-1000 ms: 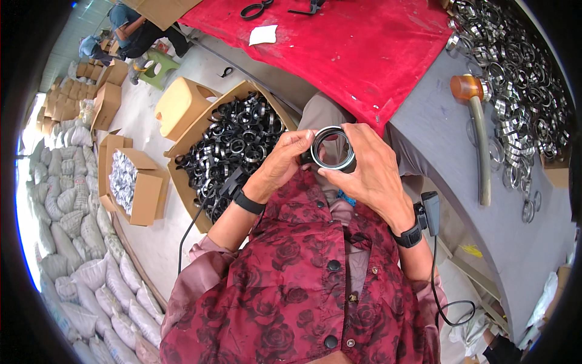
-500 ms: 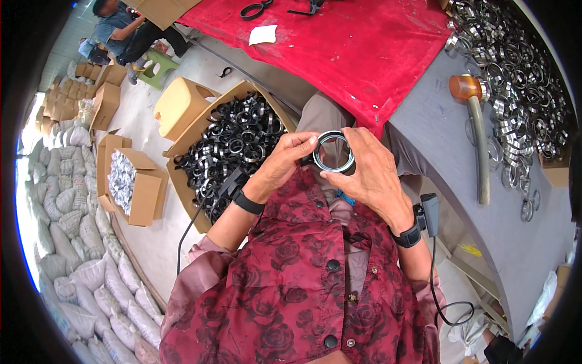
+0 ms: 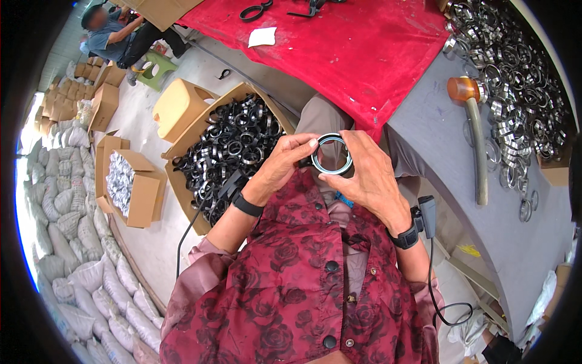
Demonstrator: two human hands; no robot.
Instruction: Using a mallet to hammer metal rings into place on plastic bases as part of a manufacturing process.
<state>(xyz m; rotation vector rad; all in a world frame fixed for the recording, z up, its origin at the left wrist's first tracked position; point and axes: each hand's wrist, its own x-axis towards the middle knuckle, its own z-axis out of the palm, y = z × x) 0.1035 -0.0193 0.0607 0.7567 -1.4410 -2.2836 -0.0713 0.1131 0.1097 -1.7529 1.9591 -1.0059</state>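
Observation:
Between my two hands, above my lap, is a round ring [image 3: 348, 165] with a dark outer band and a shiny metal inner edge. My left hand [image 3: 287, 162] pinches its left side with thumb and fingers. Around its right side curl the fingers and thumb of my right hand [image 3: 371, 173]. The ring's opening faces up toward me, and my lap shows through it. Left of my hands stands an open cardboard box [image 3: 181, 177] heaped with similar black and metal rings [image 3: 233, 142].
A red cloth [image 3: 339, 54] covers the table ahead, bearing a white paper piece [image 3: 262, 37]. On the grey tabletop [image 3: 418, 121] lie a mallet [image 3: 476, 139] and piled metal rings [image 3: 515, 67]. At left are a yellow stool [image 3: 179, 109], a smaller box [image 3: 148, 194], stacked sacks [image 3: 66, 212] and a seated person [image 3: 112, 36].
Both hands keep hold of the ring, which has shifted very slightly down and left. The seated person at the far left has leaned a little.

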